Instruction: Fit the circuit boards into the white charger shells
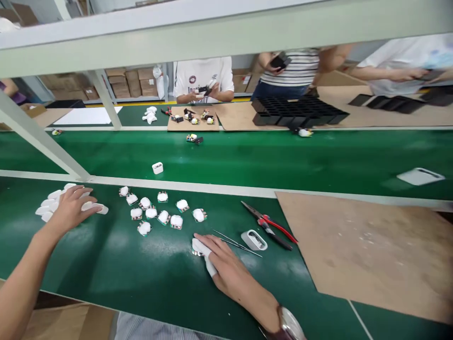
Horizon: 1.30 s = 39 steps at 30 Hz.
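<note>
My left hand (73,208) reaches over a group of white plastic shells (47,206) at the left. Its thumb and fingers close round one white shell (101,208). My right hand (226,264), with white coverings on some fingers, grips a small circuit board (197,253) on the green bench; the fingers hide most of it. Several similar boards with white tops (163,217) lie scattered between my hands. Just beyond my right hand are metal tweezers (238,243), a white oval housing (254,240) with parts inside, and red-and-black pliers (269,225).
A brown cardboard sheet (364,250) covers the bench at right. On the green belt (247,158) lie a small white housing (157,168) and a white case (420,176). Black trays (297,111) stand across, where people handle parts. A pale shelf beam (226,35) crosses overhead.
</note>
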Available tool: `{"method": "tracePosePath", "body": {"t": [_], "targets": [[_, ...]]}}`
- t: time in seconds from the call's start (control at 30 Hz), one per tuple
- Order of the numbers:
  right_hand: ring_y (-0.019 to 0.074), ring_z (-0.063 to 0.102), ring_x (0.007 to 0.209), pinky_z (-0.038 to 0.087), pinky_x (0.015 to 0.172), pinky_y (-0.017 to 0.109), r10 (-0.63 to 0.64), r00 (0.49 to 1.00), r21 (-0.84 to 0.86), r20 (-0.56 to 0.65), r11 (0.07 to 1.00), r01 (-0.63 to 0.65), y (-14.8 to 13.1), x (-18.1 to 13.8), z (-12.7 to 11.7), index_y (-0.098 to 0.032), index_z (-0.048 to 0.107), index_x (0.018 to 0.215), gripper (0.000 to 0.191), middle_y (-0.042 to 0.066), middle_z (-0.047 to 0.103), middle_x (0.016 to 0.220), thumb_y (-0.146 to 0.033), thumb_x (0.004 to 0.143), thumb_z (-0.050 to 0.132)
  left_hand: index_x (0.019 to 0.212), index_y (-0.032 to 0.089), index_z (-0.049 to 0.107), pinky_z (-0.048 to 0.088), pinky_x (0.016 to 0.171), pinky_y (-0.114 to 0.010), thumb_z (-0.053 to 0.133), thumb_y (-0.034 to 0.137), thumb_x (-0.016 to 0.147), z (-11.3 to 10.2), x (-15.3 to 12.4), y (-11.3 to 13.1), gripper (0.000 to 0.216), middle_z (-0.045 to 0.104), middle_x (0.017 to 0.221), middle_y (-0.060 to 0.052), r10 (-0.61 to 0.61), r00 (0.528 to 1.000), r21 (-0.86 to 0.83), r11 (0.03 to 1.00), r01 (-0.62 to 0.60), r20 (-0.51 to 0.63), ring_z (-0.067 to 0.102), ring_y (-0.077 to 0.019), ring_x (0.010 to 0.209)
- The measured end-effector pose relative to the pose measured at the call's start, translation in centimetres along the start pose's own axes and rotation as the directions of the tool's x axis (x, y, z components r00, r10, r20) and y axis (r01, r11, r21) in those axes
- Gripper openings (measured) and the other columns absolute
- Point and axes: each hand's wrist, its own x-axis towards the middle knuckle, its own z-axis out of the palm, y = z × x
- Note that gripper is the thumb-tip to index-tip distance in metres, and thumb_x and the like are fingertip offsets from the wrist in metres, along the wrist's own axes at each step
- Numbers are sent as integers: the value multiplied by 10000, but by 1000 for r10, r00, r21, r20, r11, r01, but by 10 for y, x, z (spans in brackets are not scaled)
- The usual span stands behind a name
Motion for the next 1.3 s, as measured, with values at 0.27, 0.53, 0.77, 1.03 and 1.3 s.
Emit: {"method": "tracePosePath", "body": {"t": [0.27, 0.53, 0.77, 1.03, 1.3], "targets": [[321, 613, 1266, 611, 1018, 554, 117, 989, -91, -90, 988, -125, -6, -1, 6, -207, 636, 1312, 354, 157, 595, 1416, -118, 975, 572, 867, 267, 703, 531, 976, -460, 473, 635, 983, 10, 1, 36, 450, 789, 977, 3, 11, 1000, -149, 989, -12, -8, 698, -274, 1015], [273, 662, 1121, 634, 941, 498, 78, 968, -10, -239, 997, -83, -7, -5, 11, -230, 522, 1436, 449, 122, 674, 1242, -124, 1001, 558, 686, 213, 567, 541, 736, -290, 562, 239, 959, 38, -5, 217, 274, 755, 987, -45, 336, 939, -661, 722, -206, 75, 712, -178, 838], [258, 644, 1038, 612, 851, 451, 99, 914, 43, -393, 995, -89, -25, -15, -1, -264, 515, 1444, 524, 115, 638, 1184, -85, 963, 623, 925, 217, 635, 574, 796, -332, 723, 433, 937, 73, -18, 227, 234, 707, 1191, -82, 308, 934, -786, 616, -50, 182, 706, -209, 944], [270, 634, 1063, 615, 869, 452, 46, 936, 40, -349, 999, -34, -52, 15, -5, -243, 493, 1446, 539, 125, 658, 1192, -86, 949, 628, 1368, 257, 545, 546, 1029, -412, 759, 287, 921, 90, -36, 241, 497, 638, 1288, -98, 425, 896, -819, 556, -142, 133, 631, -266, 1214], [258, 638, 1043, 609, 849, 437, 29, 934, 37, -357, 999, -16, -52, 23, -3, -227, 539, 1394, 470, 116, 665, 1166, -83, 956, 630, 1262, 217, 614, 562, 888, -422, 888, 515, 772, 96, -40, 242, 636, 634, 1209, -108, 331, 937, -683, 710, -170, 111, 654, -292, 1058]]}}
